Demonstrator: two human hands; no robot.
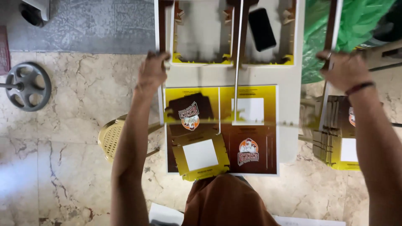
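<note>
Brown cloth (228, 201) over the person's lap fills the bottom of the head view, and just beyond it a stack of printed card sheets (222, 129), yellow and brown with white squares, lies flat on a pale table (289, 104). One punched-out box blank (200, 155) rests loose on the near corner of that stack.

Both arms reach far forward. The left hand (153, 71) is closed around the left edge of a leftover card frame (234, 37), the skeleton of a sheet with its panels already gone, and the right hand (343, 69) grips the right edge in the same way, fingers curled and pinching the card. The frame is held raised above the table's far end, where a black phone (262, 29) shows through one opening.

More flat blanks (335, 138) are piled to the right, beside green plastic (356, 25). A woven yellow stool (111, 136) and a grey weight plate (28, 86) stand on the marble floor at left.

Handling the frame well, I judge, means keeping both grips level so the thin strips do not tear or snag.
</note>
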